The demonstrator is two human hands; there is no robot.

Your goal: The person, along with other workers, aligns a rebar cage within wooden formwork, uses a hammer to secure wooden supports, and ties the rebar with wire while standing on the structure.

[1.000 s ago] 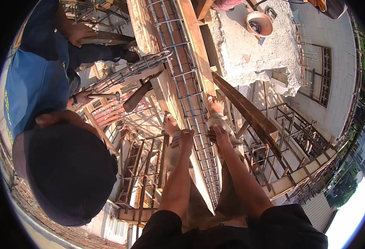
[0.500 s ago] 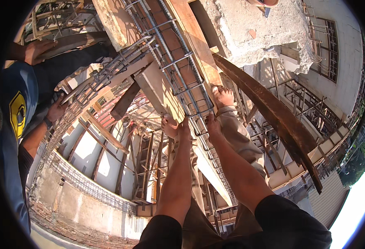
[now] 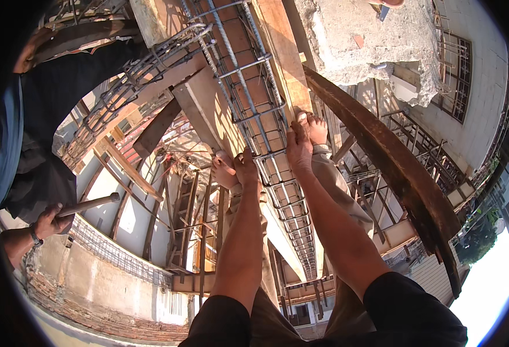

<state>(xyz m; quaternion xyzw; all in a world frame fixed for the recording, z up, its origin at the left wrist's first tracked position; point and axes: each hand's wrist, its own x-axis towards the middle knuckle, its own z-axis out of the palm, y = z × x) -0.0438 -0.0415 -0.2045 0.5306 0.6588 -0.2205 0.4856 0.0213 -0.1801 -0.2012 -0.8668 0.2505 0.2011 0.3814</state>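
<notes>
- A long rebar cage (image 3: 248, 98) of ribbed steel bars and square ties runs from the top of the view down between the person's legs, lying along a wooden formwork beam (image 3: 208, 115) high above the scaffolding.
- A dark, rusty curved plank (image 3: 381, 162) leans to the right of the cage, well apart from both hands.
- A co-worker in a dark and blue shirt stands at the left; that person's hand grips a metal rod (image 3: 89, 204).
- The right hand (image 3: 299, 149) is closed on the cage's right side, fingers curled around a bar just beside a bare foot (image 3: 314, 128).
- The left hand (image 3: 247, 169) rests on the cage's left edge, fingers apparently pressed together over a tie; whether it pinches wire I cannot tell.
</notes>
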